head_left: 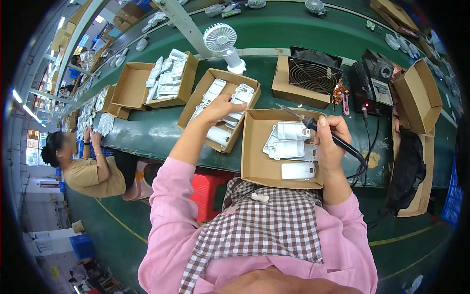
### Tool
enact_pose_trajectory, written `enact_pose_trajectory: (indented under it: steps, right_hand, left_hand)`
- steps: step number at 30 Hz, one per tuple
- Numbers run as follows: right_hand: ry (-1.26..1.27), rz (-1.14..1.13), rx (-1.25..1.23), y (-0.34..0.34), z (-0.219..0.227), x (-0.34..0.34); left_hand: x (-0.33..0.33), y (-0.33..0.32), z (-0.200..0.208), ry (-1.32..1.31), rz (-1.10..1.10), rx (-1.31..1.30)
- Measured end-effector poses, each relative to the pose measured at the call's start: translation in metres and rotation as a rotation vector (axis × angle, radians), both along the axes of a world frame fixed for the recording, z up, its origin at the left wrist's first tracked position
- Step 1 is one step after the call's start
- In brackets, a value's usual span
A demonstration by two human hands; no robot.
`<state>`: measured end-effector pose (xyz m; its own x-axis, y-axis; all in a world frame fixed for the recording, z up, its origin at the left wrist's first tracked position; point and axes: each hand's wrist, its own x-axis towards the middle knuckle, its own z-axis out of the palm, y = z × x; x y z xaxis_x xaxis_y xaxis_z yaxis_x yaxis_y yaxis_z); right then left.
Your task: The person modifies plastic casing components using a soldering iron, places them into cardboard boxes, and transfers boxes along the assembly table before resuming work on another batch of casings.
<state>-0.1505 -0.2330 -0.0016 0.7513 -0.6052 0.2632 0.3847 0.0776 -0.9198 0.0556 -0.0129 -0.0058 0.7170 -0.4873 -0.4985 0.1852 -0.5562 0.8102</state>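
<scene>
My right hand (330, 139) is closed around the handle of a soldering iron (309, 122). The iron's metal tip points up and left, over the far edge of a cardboard box. In this near box (254, 169) lie several white plastic housings (286, 148). Over a second cardboard box (188, 113), to the left, my left hand (220, 109) reaches in with thumb and forefinger apart. White plastic housings (214, 91) lie in it, around and under that hand. Nothing shows between its fingers, though some fingertips are partly hidden.
Behind the boxes stand a white handheld fan (220, 39), a black box fan (314, 71) and a black soldering station (374, 88). Farther left is a box of white parts (169, 78). A black cable (361, 161) loops right of my hand. A co-worker (95, 171) sits left.
</scene>
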Motion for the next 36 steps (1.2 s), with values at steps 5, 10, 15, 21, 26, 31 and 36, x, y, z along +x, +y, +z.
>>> enact_pose_trajectory:
  steps: [5,10,15,21,26,31,36]
  right_hand:
    - [-0.055,-0.016,0.052,0.000,0.001,0.000]
    - [-0.079,-0.033,0.046,-0.003,0.001,0.000]
    - [-0.151,-0.083,0.128,-0.002,0.003,-0.001]
    - [-0.190,-0.164,0.139,0.005,-0.004,-0.007]
    - [-0.099,-0.078,-0.093,0.010,-0.002,-0.014]
    - [-0.055,-0.079,-0.235,0.008,-0.004,-0.008]
    - [-0.038,-0.061,-0.183,0.008,-0.003,-0.005]
  left_hand:
    - [0.010,0.032,0.004,0.162,0.194,-0.501]
    - [-0.031,0.029,0.045,0.289,0.237,-0.960]
    - [-0.080,-0.003,0.020,0.660,0.174,-1.262]
    - [-0.107,-0.050,0.007,0.171,0.253,-0.877]
    - [-0.106,-0.052,0.001,0.088,0.232,-0.768]
    - [-0.107,-0.055,0.002,0.058,0.249,-0.768]
    - [-0.105,-0.052,-0.002,0.044,0.228,-0.757]
